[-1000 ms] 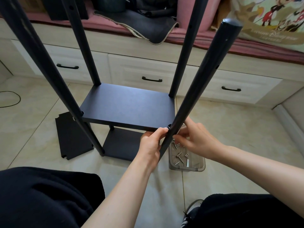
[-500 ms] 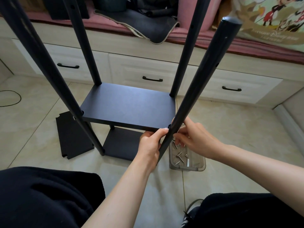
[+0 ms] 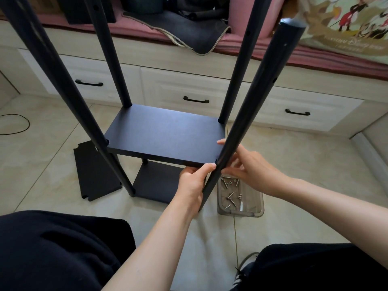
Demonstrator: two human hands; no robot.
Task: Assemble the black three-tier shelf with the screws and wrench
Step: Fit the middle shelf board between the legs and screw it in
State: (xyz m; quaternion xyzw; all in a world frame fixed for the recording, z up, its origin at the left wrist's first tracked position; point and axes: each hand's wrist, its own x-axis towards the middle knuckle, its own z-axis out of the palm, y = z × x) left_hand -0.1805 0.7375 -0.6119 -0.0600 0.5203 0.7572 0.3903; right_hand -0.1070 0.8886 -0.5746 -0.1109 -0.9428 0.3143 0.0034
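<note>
The black shelf stands on the floor with several upright poles. Its middle board (image 3: 165,135) sits above the bottom board (image 3: 155,181). My left hand (image 3: 194,181) pinches the front right corner of the middle board, thumb on top by the near right pole (image 3: 247,114). My right hand (image 3: 252,169) wraps around that pole from the right at board height, one fingertip showing on the board's far side. A third loose board (image 3: 94,171) lies flat on the floor at the left. A clear tray (image 3: 258,206) holds several screws (image 3: 230,196). No wrench is recognisable.
White drawers with black handles (image 3: 196,100) run along the back under a pink-cushioned bench. A dark mat (image 3: 189,32) hangs over its edge. A black cable (image 3: 19,124) loops on the tiles at left. My legs in black fill the lower corners.
My right hand has shifted up and around the near right pole, with a fingertip now reaching past it onto the middle board. My left hand stays pinched on the board corner.
</note>
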